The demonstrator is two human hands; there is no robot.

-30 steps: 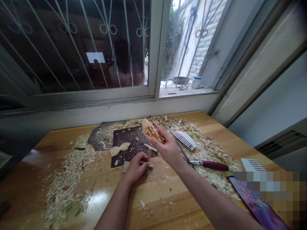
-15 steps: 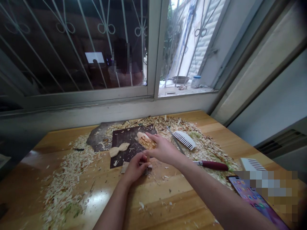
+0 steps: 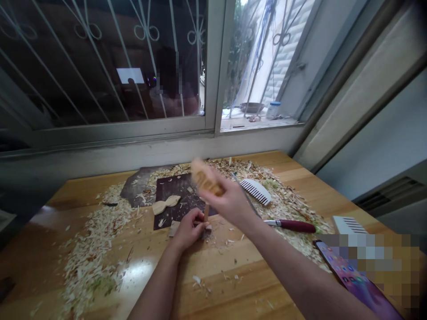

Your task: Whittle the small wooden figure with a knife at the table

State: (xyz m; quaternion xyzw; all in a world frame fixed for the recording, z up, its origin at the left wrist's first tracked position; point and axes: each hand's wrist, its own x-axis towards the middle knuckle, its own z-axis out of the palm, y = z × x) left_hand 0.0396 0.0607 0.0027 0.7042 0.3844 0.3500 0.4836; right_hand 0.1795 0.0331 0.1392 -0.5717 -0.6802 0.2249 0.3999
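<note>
My left hand [image 3: 188, 227] rests on the wooden table [image 3: 233, 275], its fingers pinched round a small upright wooden peg [image 3: 206, 212] beside small wood blocks. My right hand [image 3: 230, 203] is raised just above and behind it, gripping a flat carved wooden piece [image 3: 204, 178] that is smeared by motion. A bow-shaped wooden piece [image 3: 166, 205] lies on a dark mat [image 3: 180, 195] left of the hands.
Wood shavings [image 3: 96, 231] cover much of the table. A white comb [image 3: 256, 191], a red-handled knife [image 3: 293, 226], a second comb [image 3: 348, 224] and a tablet [image 3: 353, 280] lie to the right. A barred window [image 3: 100, 66] stands behind the table.
My right hand dropped the carved piece down onto the peg half a second ago and has now lifted it again. My left hand has stayed on the peg.
</note>
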